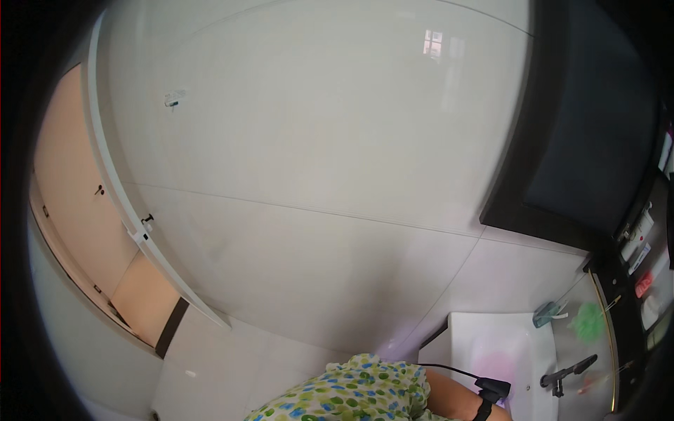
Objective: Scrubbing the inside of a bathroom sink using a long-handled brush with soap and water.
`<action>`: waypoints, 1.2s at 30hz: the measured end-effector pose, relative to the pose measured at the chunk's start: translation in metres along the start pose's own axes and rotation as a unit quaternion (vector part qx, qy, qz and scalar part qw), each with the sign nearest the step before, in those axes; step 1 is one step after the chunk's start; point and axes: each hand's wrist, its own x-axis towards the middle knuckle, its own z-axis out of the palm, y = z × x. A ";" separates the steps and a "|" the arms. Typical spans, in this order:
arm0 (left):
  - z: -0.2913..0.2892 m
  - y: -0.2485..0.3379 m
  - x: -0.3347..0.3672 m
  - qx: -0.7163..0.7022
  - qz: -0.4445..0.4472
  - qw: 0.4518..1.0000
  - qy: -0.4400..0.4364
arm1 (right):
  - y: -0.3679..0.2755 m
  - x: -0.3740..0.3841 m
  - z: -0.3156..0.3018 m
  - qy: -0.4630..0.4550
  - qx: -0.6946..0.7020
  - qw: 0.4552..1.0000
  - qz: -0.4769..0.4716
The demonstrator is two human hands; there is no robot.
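Observation:
Neither my left hand nor my right hand shows. One of my arms [449,397] comes in at the lower edge, in a loose white sleeve [358,393] with green and blue spots. A black strap with a small black device [493,388] is on this arm, and a thin black cable runs from it toward the sleeve. Beyond the strap the arm leaves the picture, so its hand is hidden. Behind the device is a white washbasin [533,351] with a pinkish tint inside. A dark tap [569,373] stands at its right side.
A teal cup [544,314] with toothbrushes stands at the basin's far corner, near a green bath puff [588,321]. A dark-framed cabinet [590,119] and a shelf of toiletries [637,235] are at the right. Left, an open white door [116,175] shows a peach-coloured door [77,147] beyond.

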 end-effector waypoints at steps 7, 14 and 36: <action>0.009 -0.005 -0.016 0.026 0.006 0.998 -0.055 | -0.081 0.033 -0.015 -0.135 0.054 0.978 0.151; 0.024 -0.017 -0.050 -0.012 0.064 0.996 0.055 | 0.016 -0.004 0.069 0.111 0.288 0.949 0.063; 0.049 0.046 -0.041 0.047 -0.079 0.995 -0.031 | 0.022 -0.059 0.188 0.695 0.485 0.521 -0.098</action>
